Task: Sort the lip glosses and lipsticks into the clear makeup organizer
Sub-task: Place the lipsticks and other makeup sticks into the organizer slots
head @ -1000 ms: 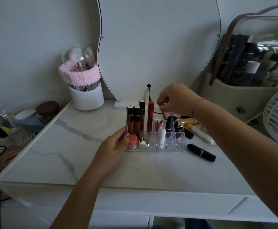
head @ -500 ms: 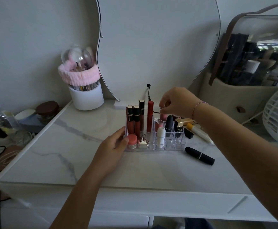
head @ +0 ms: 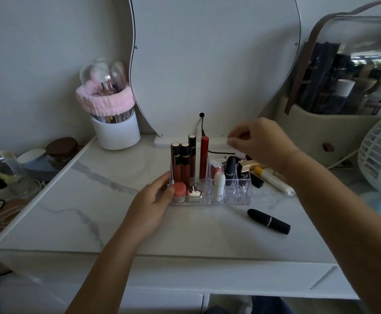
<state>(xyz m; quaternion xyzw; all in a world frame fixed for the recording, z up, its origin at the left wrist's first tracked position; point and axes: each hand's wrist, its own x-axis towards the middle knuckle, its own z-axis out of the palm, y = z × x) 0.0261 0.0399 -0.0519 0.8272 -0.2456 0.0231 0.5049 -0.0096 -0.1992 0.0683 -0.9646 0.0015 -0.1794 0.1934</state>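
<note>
The clear makeup organizer [head: 241, 201] stands mid-table. Three dark lip glosses [head: 177, 164] and a red tube [head: 204, 157] stand upright in its back left part. Small slots on the right hold a white lipstick [head: 219, 185], a pink one [head: 215, 169] and a black one [head: 230, 169]. My left hand [head: 153, 205] grips the organizer's left front corner, next to a pink-lidded jar [head: 179, 190]. My right hand [head: 259, 143] hovers above the back right slots, fingertips pinched, nothing visible in them. A black lipstick [head: 268, 221] lies loose on the table at the front right.
A gold-capped lipstick [head: 247, 166] and a white tube with a yellow cap [head: 273, 180] lie behind the organizer's right end. A white brush holder [head: 114, 125] stands back left, a mirror [head: 207, 64] behind, a fan [head: 380, 152] and a beige bag [head: 334, 132] at right.
My right hand lowered a pinkish lipstick toward the back right slots, then let go and rose up. My left hand stayed on the organizer.
</note>
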